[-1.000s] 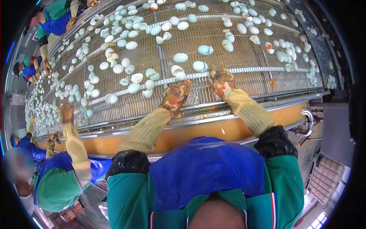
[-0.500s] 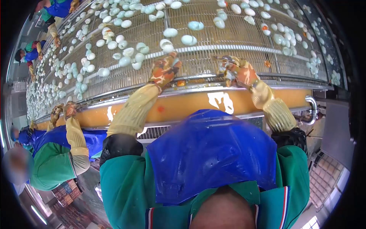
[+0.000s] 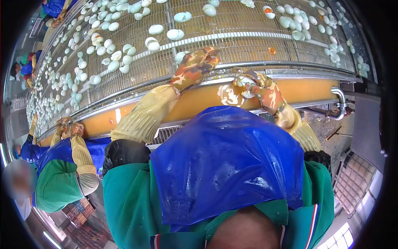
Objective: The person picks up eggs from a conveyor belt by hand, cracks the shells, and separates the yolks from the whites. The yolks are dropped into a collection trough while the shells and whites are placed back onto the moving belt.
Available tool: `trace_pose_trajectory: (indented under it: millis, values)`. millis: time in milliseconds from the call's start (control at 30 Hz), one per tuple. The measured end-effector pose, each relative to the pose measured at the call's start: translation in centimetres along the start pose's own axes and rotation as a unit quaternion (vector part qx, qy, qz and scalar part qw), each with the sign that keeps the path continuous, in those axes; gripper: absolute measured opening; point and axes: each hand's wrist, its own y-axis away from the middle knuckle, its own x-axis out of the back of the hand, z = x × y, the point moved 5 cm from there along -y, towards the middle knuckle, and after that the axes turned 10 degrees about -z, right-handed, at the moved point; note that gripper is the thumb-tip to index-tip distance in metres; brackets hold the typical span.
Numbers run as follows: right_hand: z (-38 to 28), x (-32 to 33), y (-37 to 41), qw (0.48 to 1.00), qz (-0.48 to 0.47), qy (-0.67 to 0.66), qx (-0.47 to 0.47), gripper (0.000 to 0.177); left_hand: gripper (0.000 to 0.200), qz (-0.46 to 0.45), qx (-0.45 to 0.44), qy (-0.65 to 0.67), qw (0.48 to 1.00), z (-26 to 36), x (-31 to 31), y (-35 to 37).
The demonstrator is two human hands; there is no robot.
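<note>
My left hand (image 3: 195,68), in a camouflage glove with a long cream cuff, reaches over the near edge of the metal mesh conveyor (image 3: 232,47). Its fingers are curled and pressed together; whatever they hold is hidden. A pale eggshell (image 3: 180,57) lies just beyond its knuckles. My right hand (image 3: 265,91), gloved the same way, is closed over the trough of orange liquid (image 3: 302,91). Whitish eggshell (image 3: 248,92) shows wet between its fingers. Other pale blue-green shells (image 3: 175,34) lie scattered on the mesh, and an orange yolk (image 3: 272,50) rests farther right.
A metal rail (image 3: 286,63) runs between conveyor and trough. At the trough's right end is a bent steel pipe (image 3: 340,101). To the left, a co-worker in a green sleeve (image 3: 60,178) has gloved hands (image 3: 70,128) by the trough. More people stand along the far left.
My left hand has moved right, toward the other hand. The right hand has drawn back from the mesh to above the trough. Shells on the conveyor appear farther left and up.
</note>
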Motion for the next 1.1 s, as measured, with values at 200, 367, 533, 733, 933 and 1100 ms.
trace_pose_trajectory:
  millis: [200,367,533,733,933,1100]
  values:
    - [-1.6,1.7,1.0,0.991,0.070,0.102,-0.044,0.032,0.038,-0.023,0.069,0.089,0.993,3.3,-2.0,-2.5]
    - [-1.5,3.9,1.0,0.998,0.051,-0.008,0.027,0.029,0.046,-0.130,0.169,0.338,0.917,3.3,-6.4,-5.5]
    - [-4.1,3.8,0.2,0.995,0.019,-0.085,0.058,0.038,0.057,-0.198,0.177,0.444,0.856,7.3,-8.7,-8.2]
    - [-5.4,6.3,0.6,0.995,0.044,-0.056,0.076,0.038,0.052,-0.166,0.141,0.534,0.817,4.4,-11.4,-9.2]
    - [-7.6,11.4,0.6,0.980,0.080,-0.017,0.181,0.039,0.048,-0.249,-0.027,0.366,0.896,3.4,-11.7,-6.2]
    - [-2.5,23.8,-6.7,0.989,0.056,-0.101,0.095,0.035,0.046,-0.220,0.091,0.572,0.785,5.2,-10.3,-5.5]
